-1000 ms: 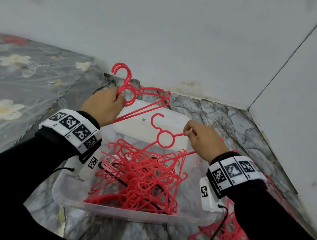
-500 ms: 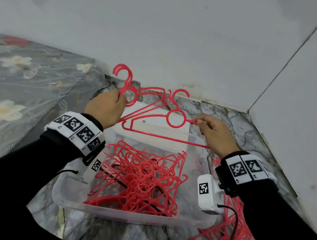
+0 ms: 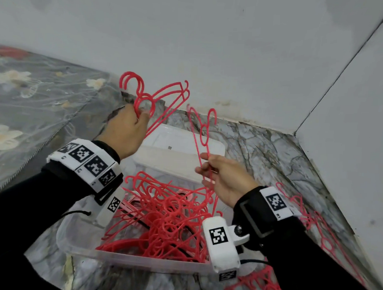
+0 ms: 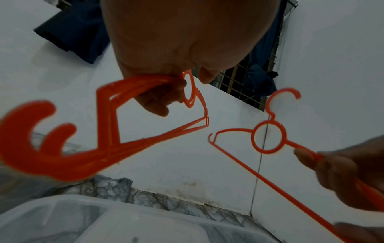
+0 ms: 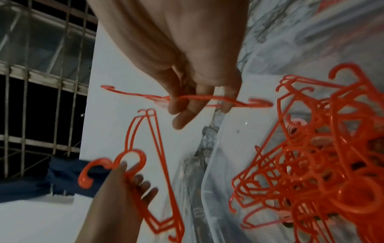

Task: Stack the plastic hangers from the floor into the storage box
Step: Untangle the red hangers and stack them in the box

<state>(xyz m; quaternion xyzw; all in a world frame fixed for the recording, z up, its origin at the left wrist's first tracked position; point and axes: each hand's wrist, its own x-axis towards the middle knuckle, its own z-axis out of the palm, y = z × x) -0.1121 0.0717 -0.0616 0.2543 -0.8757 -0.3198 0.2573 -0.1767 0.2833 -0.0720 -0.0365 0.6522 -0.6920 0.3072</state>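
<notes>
Hangers [image 3: 159, 223] lie tangled in the box [image 3: 135, 260], more on the floor – left hand [image 3: 126, 130] grips a small stack [image 3: 157, 98], right hand [image 3: 226, 180] pinches one hanger [image 3: 203, 132] – its hook could likely snag the stack.

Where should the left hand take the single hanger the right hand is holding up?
Best bet: the ring under the hook of the single hanger, approached from the left. The right hand pinches only a shoulder arm, so ring and hook stand free above it, facing the left hand, which already grips its paired hangers by their rings.
</notes>
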